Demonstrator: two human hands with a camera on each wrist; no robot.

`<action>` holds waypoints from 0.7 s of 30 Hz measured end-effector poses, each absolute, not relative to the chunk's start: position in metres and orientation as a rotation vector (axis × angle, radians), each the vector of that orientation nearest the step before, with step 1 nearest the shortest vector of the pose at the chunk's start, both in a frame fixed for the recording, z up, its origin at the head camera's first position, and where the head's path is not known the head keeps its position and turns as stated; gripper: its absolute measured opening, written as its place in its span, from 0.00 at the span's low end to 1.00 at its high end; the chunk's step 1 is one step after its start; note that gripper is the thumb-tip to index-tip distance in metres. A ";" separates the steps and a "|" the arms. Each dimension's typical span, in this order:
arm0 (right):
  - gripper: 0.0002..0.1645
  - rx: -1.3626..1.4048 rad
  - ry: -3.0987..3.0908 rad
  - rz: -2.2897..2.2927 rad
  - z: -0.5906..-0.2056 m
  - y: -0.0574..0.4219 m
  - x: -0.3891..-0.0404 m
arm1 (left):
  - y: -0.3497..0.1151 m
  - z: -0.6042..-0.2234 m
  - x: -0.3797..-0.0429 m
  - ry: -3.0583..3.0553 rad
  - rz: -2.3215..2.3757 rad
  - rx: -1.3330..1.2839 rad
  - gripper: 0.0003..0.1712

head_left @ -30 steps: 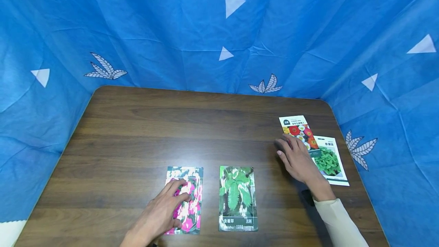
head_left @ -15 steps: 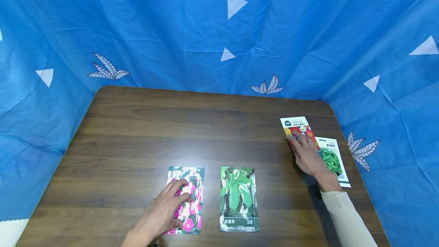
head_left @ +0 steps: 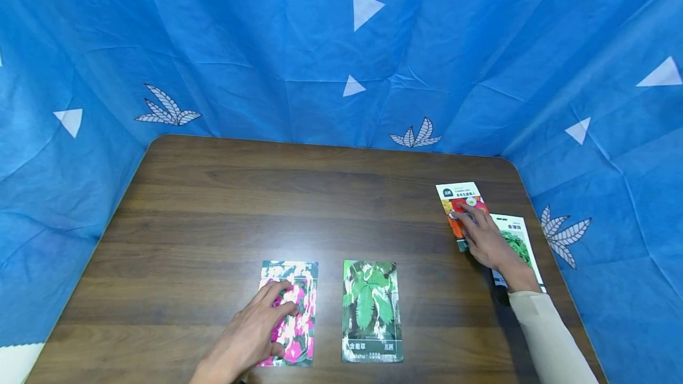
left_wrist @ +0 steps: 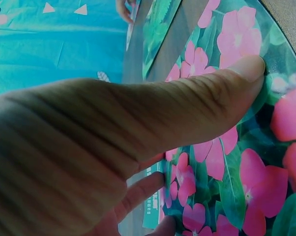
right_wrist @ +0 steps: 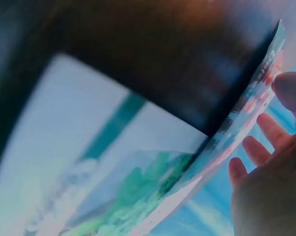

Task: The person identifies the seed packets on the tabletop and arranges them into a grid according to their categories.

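My left hand rests on a shiny seed packet with pink flowers, fingers spread. In the left wrist view its thumb lies straight across the pink flower print. At the far right of the table, my right hand touches a seed packet with red and orange flowers, its fingers spread and lightly bent over the print. That packet overlaps a white packet with green leaves, partly covered by my right hand and wrist. In the right wrist view the thumb is at the flower packet's surface.
A green fern-leaf seed packet lies flat between the two hands, right of the pink packet. The wooden table has rounded far corners. Blue cloth with white shapes hangs behind it and along both sides.
My right hand has slid right across the red-flower packet, uncovering its lower left corner and covering more of its right side. The left hand keeps its place. The head view has shifted slightly.
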State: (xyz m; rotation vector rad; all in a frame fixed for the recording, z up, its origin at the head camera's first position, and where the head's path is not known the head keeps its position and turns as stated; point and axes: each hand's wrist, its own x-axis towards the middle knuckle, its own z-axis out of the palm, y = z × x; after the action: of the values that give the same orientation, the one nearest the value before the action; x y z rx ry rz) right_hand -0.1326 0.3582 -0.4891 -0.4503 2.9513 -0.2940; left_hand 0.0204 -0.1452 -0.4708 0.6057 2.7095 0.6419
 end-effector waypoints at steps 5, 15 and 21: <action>0.29 -0.429 2.943 -0.318 -0.494 0.358 -0.132 | -0.145 -0.471 0.021 2.708 0.653 0.596 0.35; 0.28 -0.459 2.955 -0.334 -0.495 0.354 -0.132 | -0.145 -0.469 0.021 2.706 0.652 0.595 0.35; 0.29 -0.545 2.982 -0.348 -0.494 0.355 -0.135 | -0.144 -0.469 0.020 2.713 0.639 0.596 0.35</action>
State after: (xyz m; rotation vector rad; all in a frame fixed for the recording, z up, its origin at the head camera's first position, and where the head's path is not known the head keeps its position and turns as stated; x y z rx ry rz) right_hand -0.1346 0.3545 -0.4938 -0.5449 2.9815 -0.3484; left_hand 0.0203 -0.1441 -0.4690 0.5964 2.7133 0.6395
